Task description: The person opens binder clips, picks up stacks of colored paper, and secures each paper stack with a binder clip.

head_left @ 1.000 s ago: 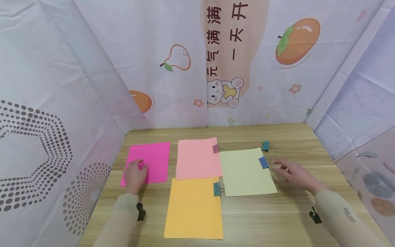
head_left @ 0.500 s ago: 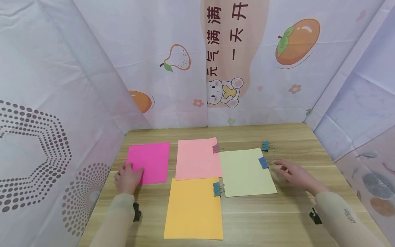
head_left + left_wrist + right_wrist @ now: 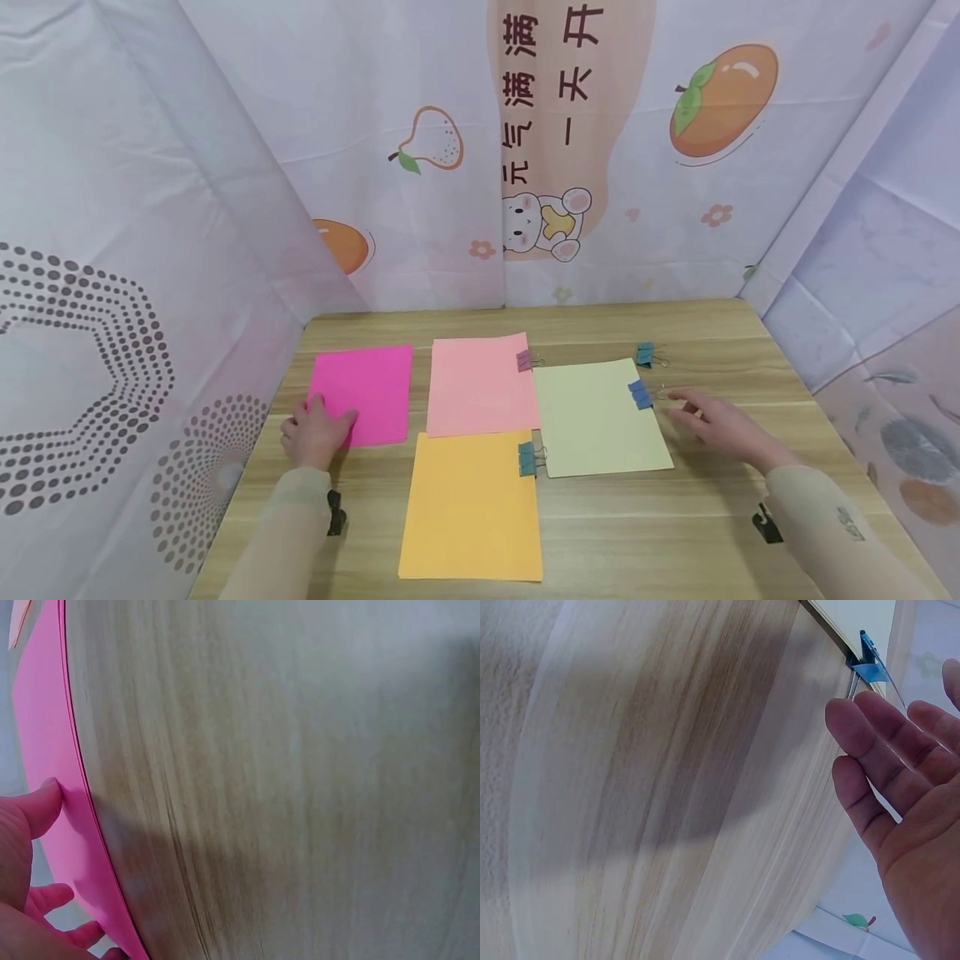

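A stack of magenta square paper (image 3: 371,392) lies at the table's left. My left hand (image 3: 317,432) rests on its near left corner, thumb and fingers spread apart. In the left wrist view the thumb (image 3: 46,802) touches the top sheet near the stack's edge. At the right, my right hand (image 3: 716,423) hovers low beside the pale yellow paper (image 3: 603,425), fingers loosely bent around nothing. Its fingertips are right at the wire handles of a blue binder clip (image 3: 641,395), which grips that paper's right edge.
Pink paper (image 3: 480,385) with a mauve binder clip (image 3: 524,361) lies in the middle. Nearer is orange paper (image 3: 472,517) with a teal binder clip (image 3: 527,459). A loose teal binder clip (image 3: 646,355) sits at the back right. Printed curtains (image 3: 450,275) enclose the table (image 3: 645,533).
My left hand has moved from over the magenta paper to its near left corner, and the stack now lies slightly straighter. My right hand has stayed nearly still by the blue clip.
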